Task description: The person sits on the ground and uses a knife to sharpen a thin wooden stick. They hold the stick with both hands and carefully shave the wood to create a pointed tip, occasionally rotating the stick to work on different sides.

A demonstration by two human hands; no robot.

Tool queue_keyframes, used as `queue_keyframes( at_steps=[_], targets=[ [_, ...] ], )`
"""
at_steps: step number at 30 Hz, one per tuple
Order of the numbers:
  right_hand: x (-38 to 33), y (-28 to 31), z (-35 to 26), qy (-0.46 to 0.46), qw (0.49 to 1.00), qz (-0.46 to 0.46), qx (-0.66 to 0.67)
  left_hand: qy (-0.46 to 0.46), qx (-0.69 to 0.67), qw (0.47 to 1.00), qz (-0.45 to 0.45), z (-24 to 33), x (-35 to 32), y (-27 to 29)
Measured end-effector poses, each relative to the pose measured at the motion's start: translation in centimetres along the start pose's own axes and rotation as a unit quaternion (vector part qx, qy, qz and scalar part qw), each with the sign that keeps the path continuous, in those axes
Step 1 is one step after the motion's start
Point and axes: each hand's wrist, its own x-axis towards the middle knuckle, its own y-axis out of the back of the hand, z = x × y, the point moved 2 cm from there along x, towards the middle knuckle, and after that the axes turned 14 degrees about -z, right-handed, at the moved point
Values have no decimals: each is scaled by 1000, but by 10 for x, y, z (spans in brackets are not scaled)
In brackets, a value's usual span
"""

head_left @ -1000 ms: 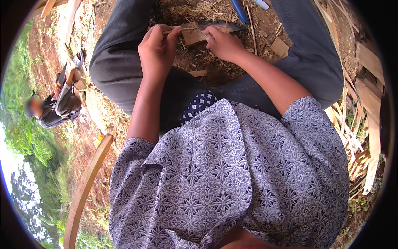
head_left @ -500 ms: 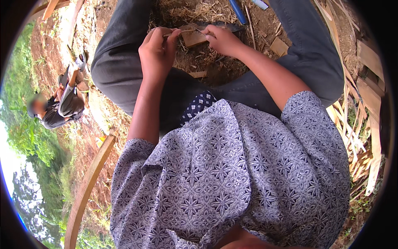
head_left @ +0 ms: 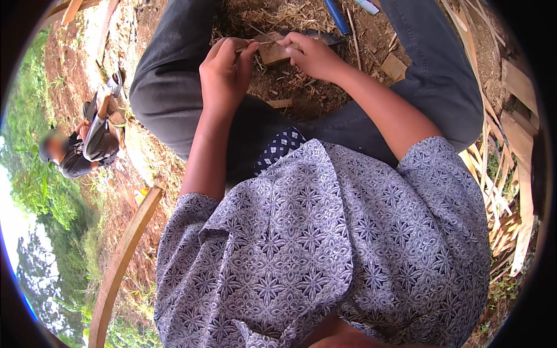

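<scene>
Here a thin stick is pinched between the thumb and fingers of the left hand, its free end pointed at the right hand, by whose fingers a slim tool is gripped, slanted toward the stick; whether the two touch cannot be told. Just below them, on the soil between the bent legs, a wood block is seen, with shavings strewn about. Beyond the right hand, a blue tube is spotted. Far left, a seated person; far right, piled slats.
</scene>
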Motion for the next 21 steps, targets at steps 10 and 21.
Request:
queue_keyframes(
  at_steps=[10,21],
  targets=[
    [9,-5,23,-69,995,-41,63,-3,-2,1000,-17,2,3,-2],
    [-10,9,-32,9,986,-70,149,10,-28,999,-28,-1,-3,-2]
  ],
)
